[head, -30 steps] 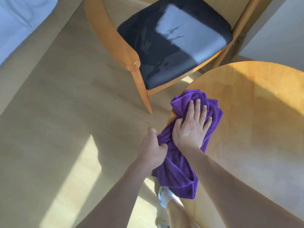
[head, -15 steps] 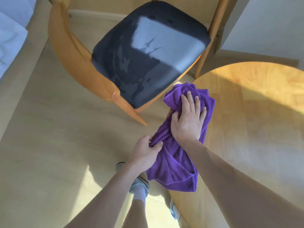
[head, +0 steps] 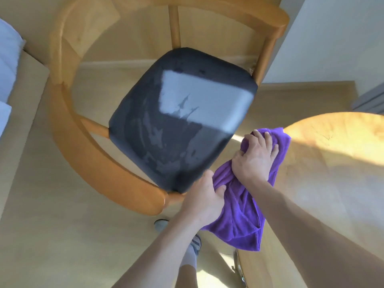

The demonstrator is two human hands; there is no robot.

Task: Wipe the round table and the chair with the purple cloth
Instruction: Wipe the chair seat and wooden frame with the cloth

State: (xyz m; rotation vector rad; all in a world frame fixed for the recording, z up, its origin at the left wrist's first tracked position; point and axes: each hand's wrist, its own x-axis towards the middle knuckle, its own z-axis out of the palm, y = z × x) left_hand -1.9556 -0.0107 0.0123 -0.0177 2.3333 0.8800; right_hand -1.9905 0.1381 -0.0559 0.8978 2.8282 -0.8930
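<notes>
The purple cloth [head: 243,210] lies bunched over the left edge of the round wooden table [head: 332,173], partly hanging off it. My right hand [head: 254,159] presses flat on the cloth's upper part, fingers curled into the fabric. My left hand [head: 204,199] grips the cloth's left side at the table edge. Just left of both hands stands the wooden chair [head: 99,163] with its dark padded seat [head: 178,121], which shows damp streaks and a bright patch of sunlight.
Pale wood floor [head: 52,235] lies all around. A white bed or sofa edge [head: 8,65] sits at the far left. A white wall [head: 332,38] rises at the upper right. My feet in socks and shoes [head: 193,246] show below the hands.
The view has swung toward the chair, which now fills the upper frame. Both hands stay on the cloth at the table's edge, the right hand's fingers now curled into the fabric.
</notes>
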